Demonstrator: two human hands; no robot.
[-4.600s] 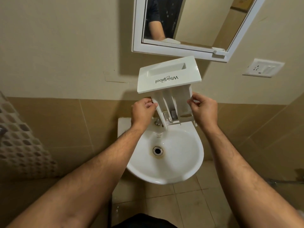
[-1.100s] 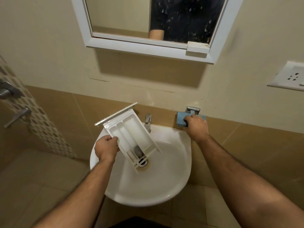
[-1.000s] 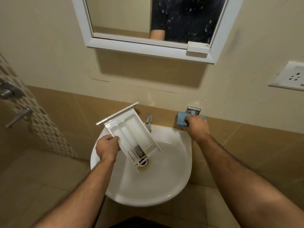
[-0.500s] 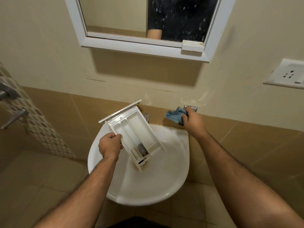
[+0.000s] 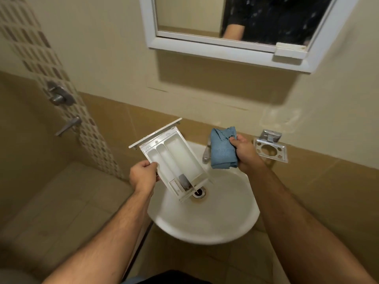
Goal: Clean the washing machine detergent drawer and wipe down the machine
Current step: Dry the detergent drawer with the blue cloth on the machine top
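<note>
A beige bathroom wall with a tan tile band backs a round white ceramic basin (image 5: 231,220). Over it, the left hand (image 5: 143,177) pinches the left edge of the white plastic 3-compartment detergent drawer (image 5: 174,160), held tilted with its rear end low above the metal drain (image 5: 200,192). The right hand (image 5: 245,152) grips a folded blue microfibre cloth (image 5: 222,149), fingers curled round it, just right of the drawer and partly hiding what seems to be a chrome tap (image 5: 206,155). A metal holder (image 5: 270,148) sits on the wall beside it; a white-framed mirror (image 5: 225,52) hangs above.
</note>
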